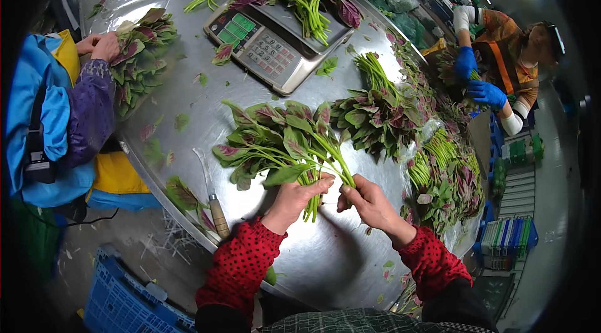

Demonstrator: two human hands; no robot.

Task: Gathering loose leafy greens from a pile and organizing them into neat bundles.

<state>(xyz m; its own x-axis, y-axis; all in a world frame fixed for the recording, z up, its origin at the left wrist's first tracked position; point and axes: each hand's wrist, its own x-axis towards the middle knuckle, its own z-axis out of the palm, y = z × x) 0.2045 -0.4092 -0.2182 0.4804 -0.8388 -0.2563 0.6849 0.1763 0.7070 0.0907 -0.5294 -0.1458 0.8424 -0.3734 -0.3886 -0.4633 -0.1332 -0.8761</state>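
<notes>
My left hand is closed around the green stems of a bunch of red-and-green amaranth leaves, held above the steel table. Between the thumb and fingers of my right hand are a few thicker stems, close beside that bunch. To the left of my left hand lies a curved knife with a wooden handle. Another amaranth bunch rests beyond my right hand, stems pointing away. Further off, a large bunch sits on the digital scale.
A co-worker in blue and purple at the left handles leaves by a plastic sheet. Another person wearing blue gloves stands across the table. Piled amaranth lines the right side. A blue crate stands below the left edge.
</notes>
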